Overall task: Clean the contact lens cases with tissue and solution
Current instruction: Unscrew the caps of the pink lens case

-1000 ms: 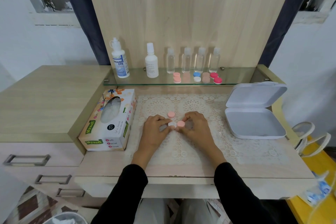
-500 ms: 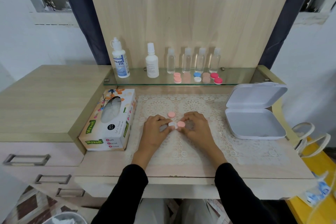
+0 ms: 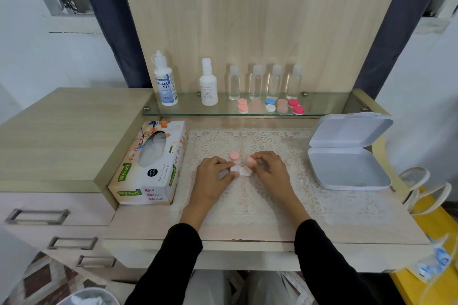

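A pale wood-grain desk top (image 3: 247, 230) carries a white lace mat (image 3: 285, 195), a floral cardboard tissue box (image 3: 151, 166) at its left and an open white plastic hinged box (image 3: 347, 168) at its right. A loose pink round cap (image 3: 234, 156) lies on the mat.

Above, a glass shelf (image 3: 322, 104) bears bottles and small lens cases.

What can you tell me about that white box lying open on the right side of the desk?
The white box is a flat, rounded-corner case that looks like smooth matte plastic. It is open: the shallow base lies flat on the lace mat, and the hinged lid tilts up and back behind it, toward the glass shelf. The base looks almost empty, with only a few tiny specks that are too small to identify. Neither hand touches it.
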`<state>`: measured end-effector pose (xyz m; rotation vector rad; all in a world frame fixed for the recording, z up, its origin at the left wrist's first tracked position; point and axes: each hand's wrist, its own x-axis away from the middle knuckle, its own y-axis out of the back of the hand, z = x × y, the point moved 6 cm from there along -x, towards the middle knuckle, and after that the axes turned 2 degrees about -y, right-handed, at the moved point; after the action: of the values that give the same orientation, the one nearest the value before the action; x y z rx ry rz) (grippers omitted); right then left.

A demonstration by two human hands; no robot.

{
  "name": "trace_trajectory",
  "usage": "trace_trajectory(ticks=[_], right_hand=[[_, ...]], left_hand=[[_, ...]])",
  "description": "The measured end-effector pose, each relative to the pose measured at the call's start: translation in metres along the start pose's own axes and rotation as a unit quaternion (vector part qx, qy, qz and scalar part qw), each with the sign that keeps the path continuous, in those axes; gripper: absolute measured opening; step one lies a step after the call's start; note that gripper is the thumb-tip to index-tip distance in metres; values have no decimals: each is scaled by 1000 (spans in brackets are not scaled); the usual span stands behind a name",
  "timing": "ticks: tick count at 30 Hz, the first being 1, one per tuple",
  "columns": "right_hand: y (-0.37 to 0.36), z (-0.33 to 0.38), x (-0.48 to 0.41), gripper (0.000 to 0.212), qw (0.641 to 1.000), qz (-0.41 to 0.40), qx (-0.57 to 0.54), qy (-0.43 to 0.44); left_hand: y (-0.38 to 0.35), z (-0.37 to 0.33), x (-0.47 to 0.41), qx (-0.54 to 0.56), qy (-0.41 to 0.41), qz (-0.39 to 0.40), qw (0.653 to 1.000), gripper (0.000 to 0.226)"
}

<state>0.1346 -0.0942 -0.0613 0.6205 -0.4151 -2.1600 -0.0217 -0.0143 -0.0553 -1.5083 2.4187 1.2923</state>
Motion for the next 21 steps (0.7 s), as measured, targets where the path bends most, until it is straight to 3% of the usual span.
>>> trace_trajectory(ticks=[6,13,16,21], right_hand=[[-3,-1,-13,23,997,-31,63,-35],[-9,-1,-22,32,985,24,166,-44],[-5,1,-17,38,990,30,137,-22],[6,2,2,28,999,35,2,7]], left_hand=[[0,0,0,-4,0,2,1000,33],[0,-1,0,-8,-4,0,1000,31],[1,-1,0,-9,-5,-4,1000,31],[1,-2,-1,-5,-6,-6,1000,32]])
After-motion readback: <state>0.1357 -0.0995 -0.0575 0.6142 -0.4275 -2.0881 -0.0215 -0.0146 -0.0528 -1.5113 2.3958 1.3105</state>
